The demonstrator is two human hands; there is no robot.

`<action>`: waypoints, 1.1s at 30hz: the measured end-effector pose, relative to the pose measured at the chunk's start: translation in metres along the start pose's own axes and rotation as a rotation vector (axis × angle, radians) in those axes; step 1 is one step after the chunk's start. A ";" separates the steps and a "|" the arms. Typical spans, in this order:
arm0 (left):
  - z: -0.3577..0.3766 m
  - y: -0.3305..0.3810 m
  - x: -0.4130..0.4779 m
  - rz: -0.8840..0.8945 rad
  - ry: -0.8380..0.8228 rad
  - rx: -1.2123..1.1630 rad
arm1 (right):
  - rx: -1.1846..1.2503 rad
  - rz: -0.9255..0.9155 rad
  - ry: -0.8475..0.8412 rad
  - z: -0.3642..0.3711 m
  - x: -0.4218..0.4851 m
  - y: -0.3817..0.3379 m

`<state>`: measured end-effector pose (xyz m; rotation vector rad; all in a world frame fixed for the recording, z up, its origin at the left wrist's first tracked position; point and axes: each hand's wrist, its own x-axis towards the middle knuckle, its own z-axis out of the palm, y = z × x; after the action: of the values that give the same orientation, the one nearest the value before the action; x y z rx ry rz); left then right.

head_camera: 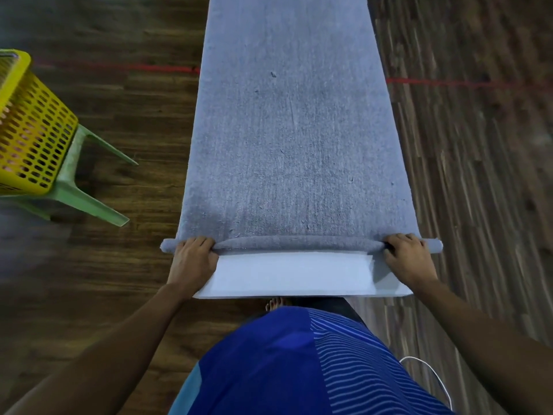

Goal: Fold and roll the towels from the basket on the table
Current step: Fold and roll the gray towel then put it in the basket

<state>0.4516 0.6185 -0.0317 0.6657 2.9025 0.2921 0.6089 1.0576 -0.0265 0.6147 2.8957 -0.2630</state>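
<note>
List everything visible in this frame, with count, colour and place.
towel: one, grey, laid lengthwise along the table, near end rolled
table: one, white, under the towel
basket: one, yellow, far left, on the chair
chair: one, green, left
line: one, red, on the wood floor, either side of the towel
cable: one, white, lower right
shirt: one, blue, bottom centre
left hand: gripping the roll's left end
right hand: gripping the roll's right end

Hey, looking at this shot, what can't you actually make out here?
Head view only:
- Far end of the grey towel: cut off by the top edge.
- The yellow basket: partly cut off by the left edge; contents blurred behind its holes.
- The table: mostly covered by the towel; only its white near end shows.
</note>
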 end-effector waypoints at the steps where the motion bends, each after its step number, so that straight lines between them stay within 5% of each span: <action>1: -0.004 0.001 0.003 -0.010 -0.024 0.017 | -0.028 0.022 -0.046 -0.004 0.002 -0.001; 4: -0.008 -0.004 0.011 -0.040 -0.072 0.045 | -0.037 0.076 -0.147 -0.008 0.005 -0.001; 9: 0.004 -0.008 0.014 -0.008 0.082 0.027 | 0.114 0.000 0.101 0.004 0.004 -0.001; 22: 0.004 0.002 0.010 0.040 -0.017 0.075 | 0.043 -0.014 0.034 0.008 -0.003 -0.006; 28: -0.006 0.009 0.021 -0.048 -0.062 0.081 | 0.009 0.059 -0.251 -0.011 0.016 0.003; 33: 0.003 0.000 0.028 -0.049 0.095 0.017 | 0.119 0.038 0.011 -0.010 0.029 0.007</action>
<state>0.4276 0.6312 -0.0371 0.5977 3.0096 0.3017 0.5844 1.0766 -0.0236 0.6919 2.8915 -0.4308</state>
